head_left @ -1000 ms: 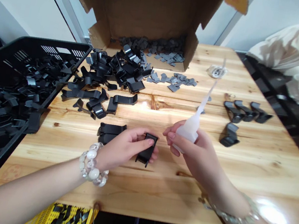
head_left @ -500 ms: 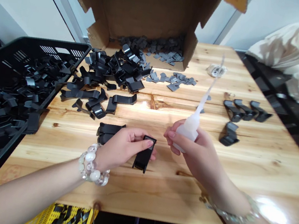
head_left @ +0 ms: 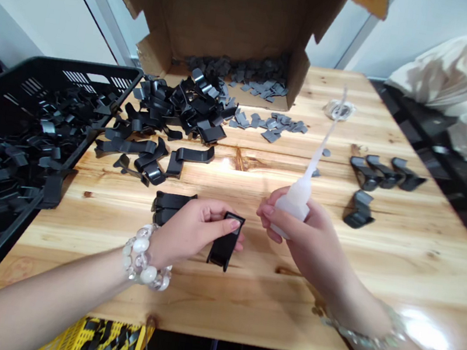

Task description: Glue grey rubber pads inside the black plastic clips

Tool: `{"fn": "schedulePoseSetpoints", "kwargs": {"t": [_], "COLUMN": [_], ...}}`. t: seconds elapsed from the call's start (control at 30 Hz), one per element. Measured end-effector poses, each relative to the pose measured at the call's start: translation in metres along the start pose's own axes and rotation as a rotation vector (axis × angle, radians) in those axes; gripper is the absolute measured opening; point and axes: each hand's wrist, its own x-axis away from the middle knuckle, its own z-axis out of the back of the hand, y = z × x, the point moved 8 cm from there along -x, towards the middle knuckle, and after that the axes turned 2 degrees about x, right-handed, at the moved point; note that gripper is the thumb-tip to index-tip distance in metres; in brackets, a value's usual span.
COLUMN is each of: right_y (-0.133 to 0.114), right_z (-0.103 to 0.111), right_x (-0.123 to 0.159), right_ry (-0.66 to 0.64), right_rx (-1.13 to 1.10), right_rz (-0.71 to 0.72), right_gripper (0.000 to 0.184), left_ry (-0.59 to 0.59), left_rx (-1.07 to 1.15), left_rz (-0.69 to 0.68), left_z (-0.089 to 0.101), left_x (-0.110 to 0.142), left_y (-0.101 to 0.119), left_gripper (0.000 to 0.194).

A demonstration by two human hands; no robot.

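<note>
My left hand (head_left: 196, 228) grips a black plastic clip (head_left: 222, 250), its thumb pressed on the upper end of the piece. In my right hand (head_left: 311, 231) is a white squeeze bottle (head_left: 293, 205) with a long thin nozzle pointing up and away from me; the fingers wrap round its body. A gap of bare wood lies between the clip and the bottle. Partly hidden behind my left hand, a few black clips (head_left: 171, 203) lie side by side. To the right stand several curved black clips (head_left: 360, 210).
An open cardboard box (head_left: 294, 84) at the back holds small grey pads (head_left: 265, 85), some spilled in front. Black clips (head_left: 183, 102) are heaped beside them. A black crate (head_left: 120, 75) of clips stands left. A yellow basket (head_left: 69, 344) sits below the wooden table's front edge (head_left: 235, 329).
Almost nothing differs. The bottle's nozzle tip has shifted very slightly left and down; both hands keep the same holds.
</note>
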Motion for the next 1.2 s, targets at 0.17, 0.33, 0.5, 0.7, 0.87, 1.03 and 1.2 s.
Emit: {"fn": "schedulePoseSetpoints", "kwargs": {"t": [0.17, 0.33, 0.5, 0.7, 0.87, 1.03, 1.2], "right_y": [0.0, -0.001, 0.002, 0.014, 0.019, 0.012, -0.017], "right_z": [0.0, -0.001, -0.006, -0.03, -0.038, -0.027, 0.022], "right_x": [0.0, 0.0, 0.0, 0.003, 0.004, -0.002, -0.006], "right_ry": [-0.002, 0.001, -0.016, -0.205, -0.316, -0.316, -0.1], "right_rx": [0.012, -0.009, 0.055, 0.132, -0.036, 0.167, 0.249], "right_rz": [0.004, -0.001, -0.051, -0.124, -0.162, -0.069, 0.02], "right_gripper": [0.02, 0.017, 0.022, 0.027, 0.035, 0.032, 0.027], "left_ry": [-0.001, -0.009, 0.098, 0.293, 0.298, 0.27, 0.13], "left_rx": [0.004, 0.011, 0.06, 0.154, 0.264, 0.213, 0.096], "left_rz": [0.004, -0.001, -0.077, -0.187, -0.194, -0.205, -0.194], "left_z": [0.0, 0.0, 0.012, 0.025, 0.022, 0.021, 0.007], "left_x": [0.0, 0.0, -0.002, 0.002, 0.007, 0.004, 0.003], "left_y": [-0.001, -0.001, 0.005, 0.016, 0.02, 0.016, 0.011], "left_gripper": [0.022, 0.02, 0.021, 0.024, 0.031, 0.031, 0.042]}}
